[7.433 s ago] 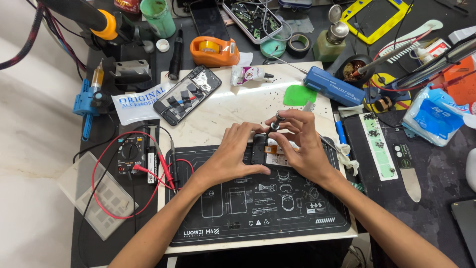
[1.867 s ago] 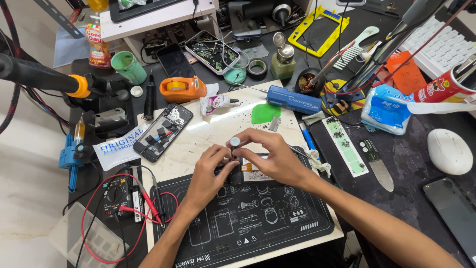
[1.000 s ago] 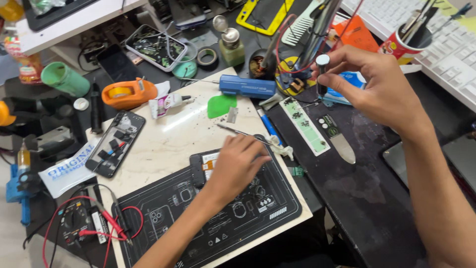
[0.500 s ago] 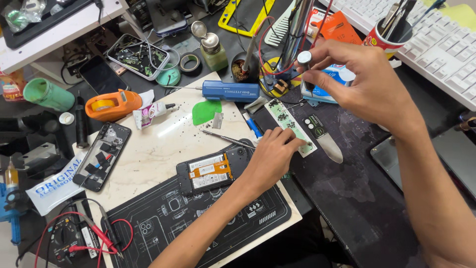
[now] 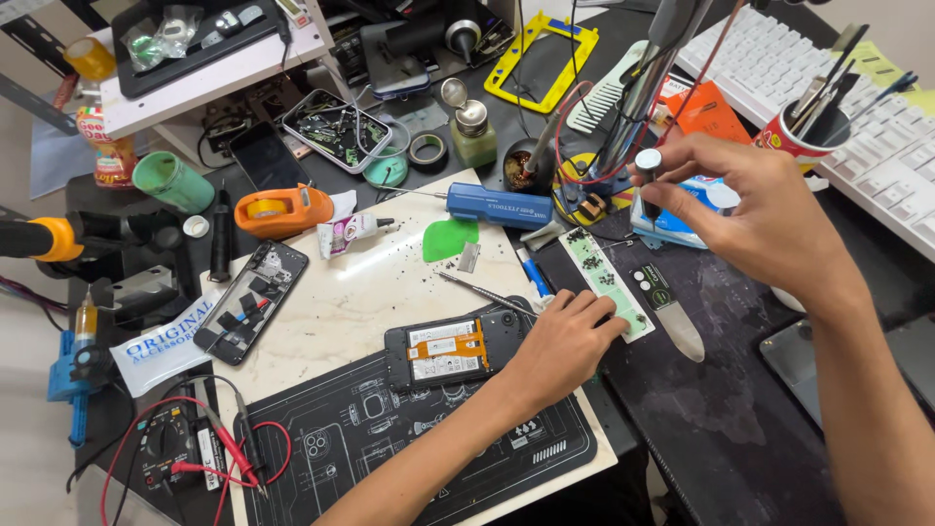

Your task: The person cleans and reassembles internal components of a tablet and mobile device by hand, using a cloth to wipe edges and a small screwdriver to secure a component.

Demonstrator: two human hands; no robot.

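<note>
An opened phone [image 5: 446, 351] with its back off, showing an orange-labelled battery, lies on the edge of the black repair mat [image 5: 390, 448]. My left hand [image 5: 560, 346] rests at the phone's right end, its fingertips on a pale green screw strip [image 5: 604, 282]. My right hand [image 5: 755, 214] is raised over the dark bench to the right. It pinches a small screwdriver [image 5: 648, 180] with a silver cap, held upright above a blue packet [image 5: 682, 205].
A second opened phone [image 5: 251, 302] lies left on the white board. Tweezers [image 5: 482, 290], a blue tool [image 5: 499, 206], orange tape dispenser [image 5: 282, 211], parts tray [image 5: 336, 130], multimeter [image 5: 170, 448] with red leads, a cup of tools [image 5: 808, 136] and a keyboard [image 5: 838, 97] crowd the bench.
Both hands were working together on the phone. My right hand then reached away to the upper right and now holds the screwdriver there, while my left hand stays beside the phone.
</note>
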